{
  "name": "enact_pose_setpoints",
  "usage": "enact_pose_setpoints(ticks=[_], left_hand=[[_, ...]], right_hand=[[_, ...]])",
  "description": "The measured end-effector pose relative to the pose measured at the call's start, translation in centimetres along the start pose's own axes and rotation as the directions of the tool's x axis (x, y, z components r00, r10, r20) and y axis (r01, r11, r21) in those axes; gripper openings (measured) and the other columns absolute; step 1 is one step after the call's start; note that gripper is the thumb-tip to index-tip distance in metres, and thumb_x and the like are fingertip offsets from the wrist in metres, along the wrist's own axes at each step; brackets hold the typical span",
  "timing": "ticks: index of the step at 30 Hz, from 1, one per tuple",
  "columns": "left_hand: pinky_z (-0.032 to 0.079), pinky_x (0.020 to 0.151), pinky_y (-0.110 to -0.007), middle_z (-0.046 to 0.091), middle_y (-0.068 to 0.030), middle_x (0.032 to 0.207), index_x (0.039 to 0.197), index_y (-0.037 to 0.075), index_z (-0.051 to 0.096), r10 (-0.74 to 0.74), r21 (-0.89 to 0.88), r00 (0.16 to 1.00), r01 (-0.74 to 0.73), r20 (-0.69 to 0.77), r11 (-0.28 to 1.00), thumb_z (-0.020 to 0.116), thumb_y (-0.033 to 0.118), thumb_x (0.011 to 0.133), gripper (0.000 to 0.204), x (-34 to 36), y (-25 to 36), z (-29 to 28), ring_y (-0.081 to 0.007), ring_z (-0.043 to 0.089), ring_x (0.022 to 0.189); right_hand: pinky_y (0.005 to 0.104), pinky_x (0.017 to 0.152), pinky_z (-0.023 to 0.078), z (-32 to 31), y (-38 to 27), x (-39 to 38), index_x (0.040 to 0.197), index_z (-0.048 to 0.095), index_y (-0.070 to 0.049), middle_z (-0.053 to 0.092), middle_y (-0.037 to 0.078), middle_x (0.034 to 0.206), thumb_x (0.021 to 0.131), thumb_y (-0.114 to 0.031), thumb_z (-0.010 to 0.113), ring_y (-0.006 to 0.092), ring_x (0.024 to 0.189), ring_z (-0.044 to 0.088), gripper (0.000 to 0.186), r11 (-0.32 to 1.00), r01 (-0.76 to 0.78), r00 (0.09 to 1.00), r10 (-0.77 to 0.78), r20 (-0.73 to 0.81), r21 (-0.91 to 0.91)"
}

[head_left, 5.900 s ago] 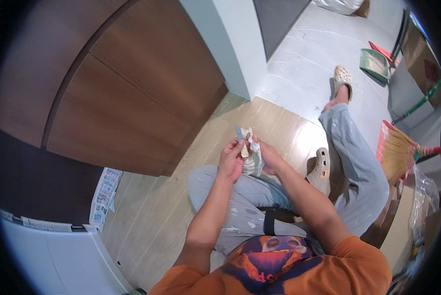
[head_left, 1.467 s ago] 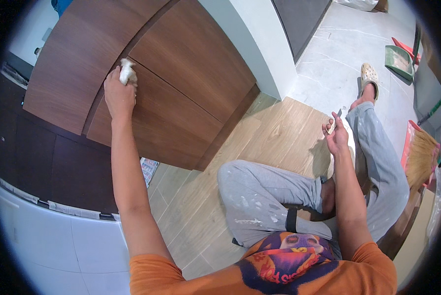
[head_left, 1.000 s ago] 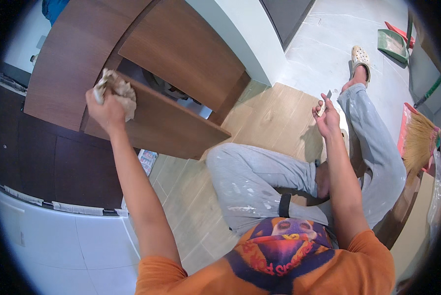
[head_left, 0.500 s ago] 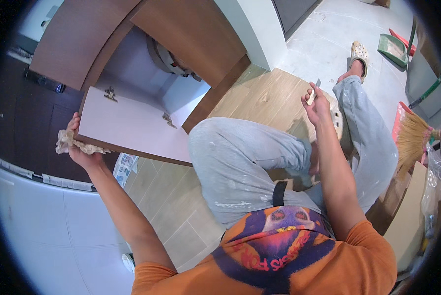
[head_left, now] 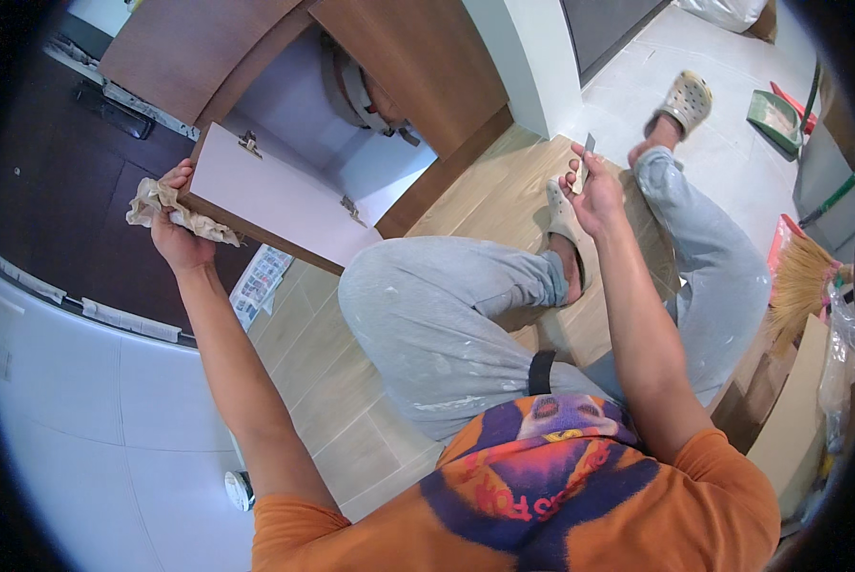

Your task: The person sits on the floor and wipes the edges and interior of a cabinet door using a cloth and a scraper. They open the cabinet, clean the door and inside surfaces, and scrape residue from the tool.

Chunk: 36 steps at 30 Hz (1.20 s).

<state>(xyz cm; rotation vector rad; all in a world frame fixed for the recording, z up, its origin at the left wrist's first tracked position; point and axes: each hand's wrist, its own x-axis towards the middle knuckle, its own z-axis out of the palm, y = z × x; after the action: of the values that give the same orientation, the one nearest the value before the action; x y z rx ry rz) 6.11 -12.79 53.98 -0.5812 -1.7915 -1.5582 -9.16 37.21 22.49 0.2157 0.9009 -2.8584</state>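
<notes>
Now that the cabinet door point(head_left: 275, 195) has swung wide open, where a second ago it was shut, the person can see into the cupboard and its pale inside face is turned up. The left hand point(head_left: 182, 238) sits at about 9 o'clock in the picture, at the outer edge of the door. Its grip is closed on a crumpled beige rag point(head_left: 165, 205), and the rag is pressed against that edge. A moment back this same hand held the rag high on the brown front of the door, so the hand has come down and out as the door opened. That likely means the wiping can now go on along the edge and the inside.

The right hand point(head_left: 594, 186) is up near 1 o'clock, well apart from the door. Its grip is closed on a small thin scraper point(head_left: 582, 164), which points up. It has stayed there, doing little.

Inside the cupboard, at 12 o'clock, curved grey pipes point(head_left: 356, 91) show. Two metal hinges point(head_left: 249, 145) sit on the door's inside face. A printed paper point(head_left: 259, 281) lies on the floor right under the door. The person's bent knee point(head_left: 399, 296) is just beside the door's lower corner and may get in its way. A broom point(head_left: 809, 276) lies at 3 o'clock and a green dustpan point(head_left: 775, 112) at 2 o'clock, both far from the work
</notes>
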Motion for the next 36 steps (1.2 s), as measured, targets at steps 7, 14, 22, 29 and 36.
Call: enact_pose_setpoints(ticks=[7,14,22,29,36], left_hand=[[0.035,0.12,-0.05,0.052,-0.0209,0.148,0.142,-0.002,0.05,-0.128,0.069,0.965,0.147,-0.227,0.987,0.042,0.018,0.103,0.044,-2.2,3.2,3.4,-0.0334,0.048,0.14],[0.05,0.105,-0.046,0.058,-0.0125,0.14,0.144,0.004,0.052,-0.075,0.18,0.713,0.276,-0.697,0.944,0.057,0.028,0.104,0.047,-8.7,12.5,-0.5,-0.0281,0.059,0.126],[0.05,0.105,-0.04,0.057,-0.0132,0.141,0.146,0.0,0.049,0.063,0.392,0.694,0.327,-0.717,0.86,0.062,0.024,0.101,0.052,-10.6,16.6,-3.2,-0.0251,0.058,0.127],[0.049,0.108,-0.043,0.056,-0.0148,0.142,0.143,-0.002,0.053,0.001,0.461,0.93,0.182,-0.368,0.868,0.059,0.024,0.103,0.048,-1.9,13.1,4.7,-0.0297,0.056,0.13],[0.047,0.094,-0.029,0.069,-0.0051,0.11,0.119,-0.001,0.069,-0.051,0.733,0.998,0.016,0.025,0.681,0.069,0.007,0.089,0.031,-6.2,10.4,17.5,-0.013,0.062,0.1]], right_hand=[[0.0349,0.082,0.05,1.8,1.6,1.8,0.129,0.06,-0.008,0.055,0.001,0.091,0.11,-0.026,0.044,0.0127,0.074,0.053,0.031,0.999,-0.014,1.0,0.015,0.02,-0.042],[0.0354,0.081,0.051,3.0,5.5,3.3,0.13,0.059,-0.01,0.055,0.0,0.089,0.109,-0.028,0.046,0.0117,0.074,0.052,0.03,0.991,-0.118,0.992,0.12,0.026,-0.066],[0.0326,0.071,0.053,-3.4,6.5,7.2,0.13,0.057,-0.008,0.059,0.004,0.092,0.11,-0.026,0.043,0.0135,0.071,0.059,0.031,0.971,-0.173,0.985,0.171,-0.025,-0.163],[0.0358,0.081,0.056,-0.7,4.3,7.2,0.132,0.054,-0.005,0.065,0.007,0.1,0.11,-0.025,0.044,0.0188,0.086,0.065,0.031,0.994,0.009,1.0,-0.006,0.022,-0.113],[0.0381,0.087,0.055,6.5,3.5,4.0,0.13,0.054,0.001,0.065,0.014,0.107,0.107,-0.018,0.04,0.023,0.092,0.065,0.033,0.998,0.045,0.985,-0.039,0.167,-0.037]])
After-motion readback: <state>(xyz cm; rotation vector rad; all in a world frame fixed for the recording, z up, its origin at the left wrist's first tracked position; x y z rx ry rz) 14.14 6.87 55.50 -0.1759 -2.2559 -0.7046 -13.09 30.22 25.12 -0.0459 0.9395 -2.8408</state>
